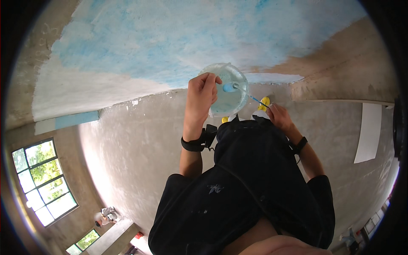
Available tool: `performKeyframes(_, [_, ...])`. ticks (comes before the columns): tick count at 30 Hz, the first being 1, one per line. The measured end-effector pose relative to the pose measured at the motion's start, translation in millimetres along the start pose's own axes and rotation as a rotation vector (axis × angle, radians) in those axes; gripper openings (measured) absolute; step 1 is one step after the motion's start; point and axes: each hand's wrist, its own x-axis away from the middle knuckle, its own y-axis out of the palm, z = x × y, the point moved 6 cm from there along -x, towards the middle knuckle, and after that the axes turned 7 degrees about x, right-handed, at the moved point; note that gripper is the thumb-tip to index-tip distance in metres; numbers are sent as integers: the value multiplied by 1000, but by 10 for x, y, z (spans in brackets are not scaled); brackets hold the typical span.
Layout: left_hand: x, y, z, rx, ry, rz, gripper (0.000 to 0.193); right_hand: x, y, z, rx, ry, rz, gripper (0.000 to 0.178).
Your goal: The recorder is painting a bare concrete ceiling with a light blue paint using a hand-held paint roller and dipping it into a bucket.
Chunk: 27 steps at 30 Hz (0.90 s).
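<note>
My left hand (202, 95) grips the near rim of a clear round bucket (231, 100) that holds pale blue paint. A small blue painting tool (230, 88) on a thin rod slants out of the bucket toward my right hand (278, 117). My right hand is closed at the rod's outer end, beside a yellow piece (264, 102); whether that piece is the tool's handle I cannot tell. Both wrists wear black bands. My black shirt (250, 182) hides the bucket's lower edge.
The wall (170, 42) ahead is patchily painted light blue over white, with bare plaster to the right. Grey concrete floor (140, 140) lies below. A white panel (367, 131) leans at the right. Windows (42, 182) are at the lower left, with a distant person (106, 214) nearby.
</note>
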Motion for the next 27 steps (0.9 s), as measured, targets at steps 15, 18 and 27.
performKeyframes(15, [12, -2, 10, 79, -10, -69, 26, -109, 34, -79, 55, -134, 23, 18])
performKeyframes(18, [23, 5, 39, 84, -17, -65, 26, -94, 38, -67, 44, -102, 54, 18])
performKeyframes(27, [53, -2, 20, 48, -6, -31, 26, -104, 22, -98, 40, -55, 41, 15])
